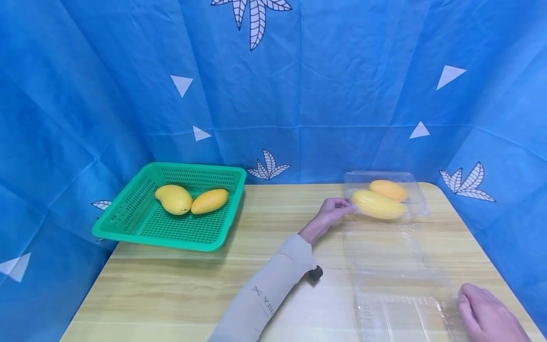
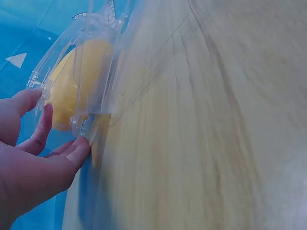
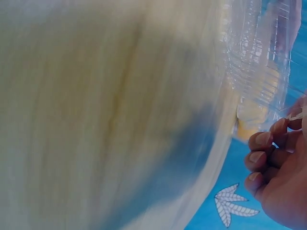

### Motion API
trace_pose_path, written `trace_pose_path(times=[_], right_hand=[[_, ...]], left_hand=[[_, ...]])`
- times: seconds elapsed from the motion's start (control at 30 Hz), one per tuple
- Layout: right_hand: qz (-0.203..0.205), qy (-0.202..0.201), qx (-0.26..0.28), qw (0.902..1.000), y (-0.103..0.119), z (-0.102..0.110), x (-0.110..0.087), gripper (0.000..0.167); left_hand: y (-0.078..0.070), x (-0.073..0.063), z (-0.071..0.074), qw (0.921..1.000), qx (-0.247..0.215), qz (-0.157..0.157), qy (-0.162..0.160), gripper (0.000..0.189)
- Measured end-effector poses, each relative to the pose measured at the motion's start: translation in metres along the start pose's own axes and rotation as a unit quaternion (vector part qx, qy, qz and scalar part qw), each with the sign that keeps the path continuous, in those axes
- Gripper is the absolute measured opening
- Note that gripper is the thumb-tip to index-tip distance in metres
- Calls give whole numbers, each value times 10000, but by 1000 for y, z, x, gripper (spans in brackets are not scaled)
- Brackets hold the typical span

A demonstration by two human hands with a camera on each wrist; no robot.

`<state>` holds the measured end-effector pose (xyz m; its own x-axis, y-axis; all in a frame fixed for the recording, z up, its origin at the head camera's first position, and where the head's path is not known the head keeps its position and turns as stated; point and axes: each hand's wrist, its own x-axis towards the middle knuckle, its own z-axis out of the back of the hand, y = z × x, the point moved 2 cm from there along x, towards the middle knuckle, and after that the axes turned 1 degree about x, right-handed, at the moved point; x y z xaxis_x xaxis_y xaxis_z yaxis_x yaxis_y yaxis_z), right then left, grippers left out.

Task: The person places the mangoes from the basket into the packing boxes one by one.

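At the back right of the table, a clear plastic container (image 1: 416, 202) holds two yellow mangoes, a larger mango (image 1: 378, 205) in front of a smaller mango (image 1: 389, 190). My left hand (image 1: 335, 211) pinches the left edge of this container between thumb and fingers, and the left wrist view shows its fingertips (image 2: 81, 146) at the corner. At the lower right, my right hand (image 1: 489, 313) is beside the right edge of another clear container part (image 1: 406, 318). The right wrist view shows its fingers curled, with the thumb pinching a clear plastic edge (image 3: 292, 116).
A green perforated basket (image 1: 224, 228) stands at the left with two mangoes, one mango (image 1: 174, 199) beside a slimmer mango (image 1: 210, 201). Another clear plastic section (image 1: 384, 249) lies in the middle right. Blue curtain (image 1: 325, 95) surrounds the wooden table (image 1: 171, 294).
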<state>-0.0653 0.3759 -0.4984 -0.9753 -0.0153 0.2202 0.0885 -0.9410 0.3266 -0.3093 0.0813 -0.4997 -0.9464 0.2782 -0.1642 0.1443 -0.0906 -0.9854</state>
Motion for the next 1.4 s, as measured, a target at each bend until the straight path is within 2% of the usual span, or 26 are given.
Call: trace_pose_path(times=[0.2,0.53,0.67,0.87,1.0,1.2,1.4], right_hand=[[-17,9,132,9999,8,-5,-4,26],[-133,161,185,9996,24,-12,-9,27],[-156,135,209,9996,28,-15,-13,27],[-91,-45,236,9997,34,-17,-16,27],[187,-86,196,9996,44,-16,-9,28],[591,-179,-56,9981,59,-14,5,29],[775,-243,-228,9964,69,-11,10,28]], left_hand=[[-5,-1,-3,9981,566,-3,254,17],[-9,-7,-6,9922,1176,147,375,20],[-14,-13,2,9884,1441,171,437,21],[-28,-22,28,9819,1817,-147,506,19],[-45,-31,51,9680,2388,-486,604,24],[-80,-54,82,9365,3304,-934,716,35],[-115,-81,105,9030,4022,-1265,827,39]])
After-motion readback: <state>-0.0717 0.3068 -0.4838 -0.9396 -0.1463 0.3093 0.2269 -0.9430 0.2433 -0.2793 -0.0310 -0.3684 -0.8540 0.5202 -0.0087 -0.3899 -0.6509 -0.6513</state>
